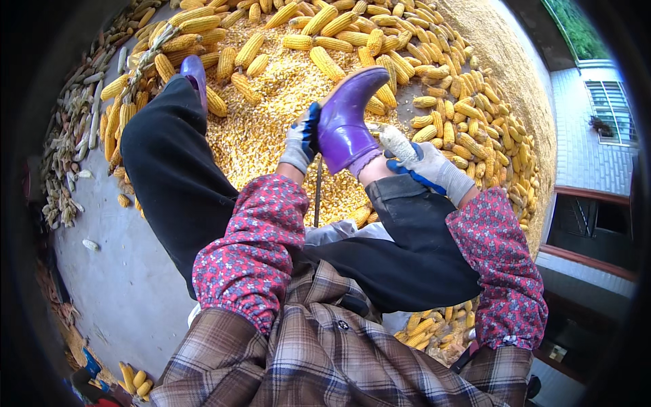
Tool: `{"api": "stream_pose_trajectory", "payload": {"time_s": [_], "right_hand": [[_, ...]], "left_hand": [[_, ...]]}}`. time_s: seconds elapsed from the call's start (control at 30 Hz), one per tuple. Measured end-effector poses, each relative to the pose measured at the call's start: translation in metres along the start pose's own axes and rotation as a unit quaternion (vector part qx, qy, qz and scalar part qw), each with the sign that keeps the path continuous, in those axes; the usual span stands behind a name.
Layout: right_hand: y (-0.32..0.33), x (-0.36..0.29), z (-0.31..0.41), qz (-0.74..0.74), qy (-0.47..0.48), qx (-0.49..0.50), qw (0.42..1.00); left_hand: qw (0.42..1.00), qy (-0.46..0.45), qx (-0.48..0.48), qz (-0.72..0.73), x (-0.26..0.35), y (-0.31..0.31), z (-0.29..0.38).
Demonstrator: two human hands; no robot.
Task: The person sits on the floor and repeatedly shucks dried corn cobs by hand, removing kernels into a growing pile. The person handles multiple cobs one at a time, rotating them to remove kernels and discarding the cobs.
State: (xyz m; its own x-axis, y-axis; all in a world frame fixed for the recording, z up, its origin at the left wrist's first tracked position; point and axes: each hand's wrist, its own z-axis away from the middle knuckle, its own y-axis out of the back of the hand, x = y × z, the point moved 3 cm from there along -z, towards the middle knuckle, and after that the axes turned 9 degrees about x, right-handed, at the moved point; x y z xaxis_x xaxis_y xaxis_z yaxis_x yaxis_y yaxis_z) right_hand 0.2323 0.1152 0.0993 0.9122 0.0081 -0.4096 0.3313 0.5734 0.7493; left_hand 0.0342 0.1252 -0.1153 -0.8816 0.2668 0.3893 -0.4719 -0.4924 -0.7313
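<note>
My left hand [303, 138], in a grey glove with a blue coated palm, grips the sole side of a purple rubber boot [346, 117] on my raised right foot. In my right hand [424, 165], gloved alike, is a stripped white corn cob [398, 144], held beside the boot's top and my bare ankle. A lavender sock edge shows at the boot's opening. Loose yellow corn kernels [269, 127] lie in a heap under and around the boot. A thin dark rod [318, 191] stands below my left hand. The other purple boot [194, 76] is at the upper left.
Yellow corn cobs [473, 145] are piled ahead and to the right, with a band of kernels [508, 61] beyond. Stripped cobs and husks [66, 173] lie at the left on the concrete floor [122, 264]. Part of another person [89, 381] shows at the lower left.
</note>
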Motion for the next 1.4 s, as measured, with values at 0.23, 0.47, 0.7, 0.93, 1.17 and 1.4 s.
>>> {"api": "stream_pose_trajectory", "payload": {"time_s": [0.23,0.47,0.7,0.93,1.17,1.4], "right_hand": [[-0.020,0.007,0.005,0.023,0.089,-0.054,0.994],[-0.029,0.018,0.009,0.072,0.005,-0.104,0.992],[-0.021,-0.001,0.009,0.115,-0.004,-0.063,0.991],[-0.033,0.021,-0.005,0.100,-0.006,-0.084,0.991],[-0.031,0.020,-0.008,0.136,-0.029,-0.085,0.987],[-0.022,0.002,-0.007,0.127,0.042,-0.067,0.989]], "left_hand": [[0.925,-0.264,0.053,-0.268,0.089,0.013,-0.008],[0.732,-0.613,-0.090,-0.283,0.212,-0.110,0.081],[0.709,-0.631,-0.041,-0.312,0.206,-0.141,0.131],[0.719,-0.646,-0.036,-0.254,0.217,-0.127,0.114],[0.827,-0.530,-0.132,-0.134,0.211,-0.099,0.079],[0.929,-0.331,0.087,-0.141,0.159,-0.002,-0.009]]}}
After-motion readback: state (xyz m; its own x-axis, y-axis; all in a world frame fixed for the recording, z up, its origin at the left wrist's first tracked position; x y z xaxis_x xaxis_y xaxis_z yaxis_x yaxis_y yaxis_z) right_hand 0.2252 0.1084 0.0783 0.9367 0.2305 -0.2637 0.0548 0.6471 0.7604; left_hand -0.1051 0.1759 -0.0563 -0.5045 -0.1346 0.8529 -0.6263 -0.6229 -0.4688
